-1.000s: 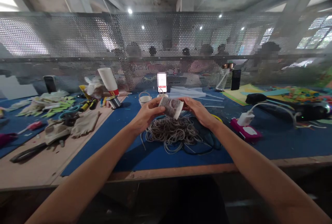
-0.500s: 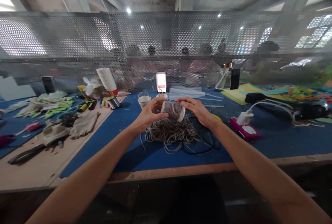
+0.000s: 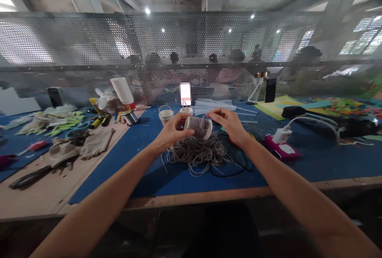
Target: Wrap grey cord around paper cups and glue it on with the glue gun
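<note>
My left hand (image 3: 170,131) grips one end of a small spool of grey cord (image 3: 199,126), held on its side above the blue mat (image 3: 167,178). My right hand (image 3: 229,124) is beside the spool's other end, thumb and forefinger pinched on the thin strand coming off it. Directly under the spool lies a loose heap of the same grey cord (image 3: 198,152), partly over a black cable (image 3: 238,164).
A small white bucket (image 3: 165,114), a white cup stack (image 3: 123,90) and a phone (image 3: 185,94) stand behind. Cloth gloves (image 3: 86,143), scissors (image 3: 28,176) and green scraps (image 3: 56,122) lie left. A pink power bank with white charger (image 3: 283,146) is right. Perforated metal screen (image 3: 191,51) closes the back; people sit beyond.
The spool has tilted more level and risen slightly. My right hand moved off the spool's end and up, now pinching the strand.
</note>
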`<state>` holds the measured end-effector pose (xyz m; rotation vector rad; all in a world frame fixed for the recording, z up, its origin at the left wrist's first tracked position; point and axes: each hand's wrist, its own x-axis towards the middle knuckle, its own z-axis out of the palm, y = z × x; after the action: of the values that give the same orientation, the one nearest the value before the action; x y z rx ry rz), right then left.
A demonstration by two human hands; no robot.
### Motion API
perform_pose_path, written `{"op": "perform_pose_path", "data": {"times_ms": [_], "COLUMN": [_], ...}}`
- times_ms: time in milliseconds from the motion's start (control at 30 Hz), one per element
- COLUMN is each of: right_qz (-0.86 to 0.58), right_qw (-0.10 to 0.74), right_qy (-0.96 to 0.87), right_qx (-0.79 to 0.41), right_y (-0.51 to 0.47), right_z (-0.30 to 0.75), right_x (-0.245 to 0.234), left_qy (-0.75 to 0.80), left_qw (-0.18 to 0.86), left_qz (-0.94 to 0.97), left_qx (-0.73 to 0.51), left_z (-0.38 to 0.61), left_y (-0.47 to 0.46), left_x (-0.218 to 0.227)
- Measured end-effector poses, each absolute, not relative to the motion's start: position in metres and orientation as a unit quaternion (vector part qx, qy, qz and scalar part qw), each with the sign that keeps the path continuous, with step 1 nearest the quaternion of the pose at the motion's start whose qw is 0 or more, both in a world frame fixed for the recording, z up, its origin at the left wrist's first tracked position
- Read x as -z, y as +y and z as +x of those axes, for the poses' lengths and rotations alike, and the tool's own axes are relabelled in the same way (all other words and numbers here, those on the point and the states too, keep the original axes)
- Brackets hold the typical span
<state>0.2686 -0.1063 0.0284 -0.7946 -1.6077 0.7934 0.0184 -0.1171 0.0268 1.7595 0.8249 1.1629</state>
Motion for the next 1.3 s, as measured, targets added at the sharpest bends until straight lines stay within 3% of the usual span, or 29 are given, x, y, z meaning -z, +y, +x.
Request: {"op": "perform_pose_path", "data": {"times_ms": [167, 467, 1300], "right_qz": [-0.34, -0.336, -0.305], "right_qw": [0.632, 0.562, 0.537], "right_qy": [-0.678, -0.753, -0.783], "right_qx": [-0.159, -0.069, -0.075], "right_y": [-0.114, -0.129, -0.136], "right_z": [0.27, 0.258, 0.258], "right_x": [-0.035, -0.024, -0.025], "left_qy": [0.362, 0.365, 0.303], "left_qw": [0.404, 0.433, 0.517], "left_qz": [0.648, 0.559, 0.477], "left_qx": [-0.535, -0.606, -0.643], "left_z": [0.017, 0.021, 0.017], "left_y": [-0.109, -0.112, -0.108], "left_x": [-0.022, -0.028, -0.029]}}
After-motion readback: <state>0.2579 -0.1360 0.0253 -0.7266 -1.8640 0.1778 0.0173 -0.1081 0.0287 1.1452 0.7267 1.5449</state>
